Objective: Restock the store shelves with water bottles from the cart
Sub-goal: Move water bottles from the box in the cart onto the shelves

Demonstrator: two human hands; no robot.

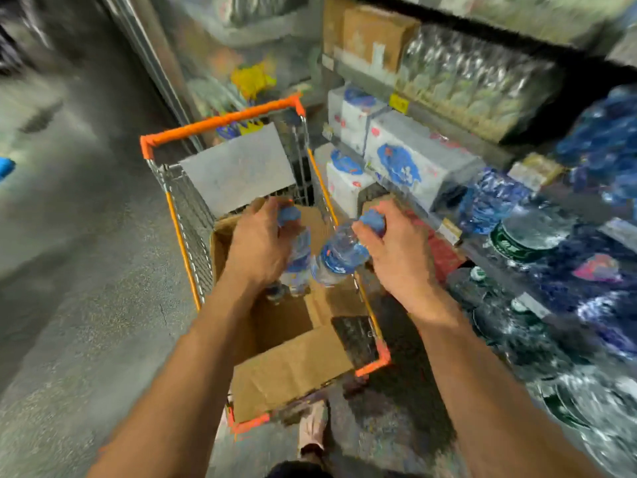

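My left hand (256,241) grips the blue-capped neck of a clear water bottle (299,262) that hangs upright over an open cardboard box (293,370) in the cart (220,124). My right hand (396,246) grips the cap end of a second water bottle (339,257) with a blue label, tilted toward the first; the two bottles nearly touch. Both are held above the box. To the right, shelves (458,243) hold shrink-wrapped packs of water bottles (489,201).
The wire cart has orange trim and a grey panel (238,169) at its far end. White tissue packs (410,160) and brown cartons (375,36) fill the shelves ahead. Grey floor (86,270) lies open on the left. My shoe (312,429) is beside the cart.
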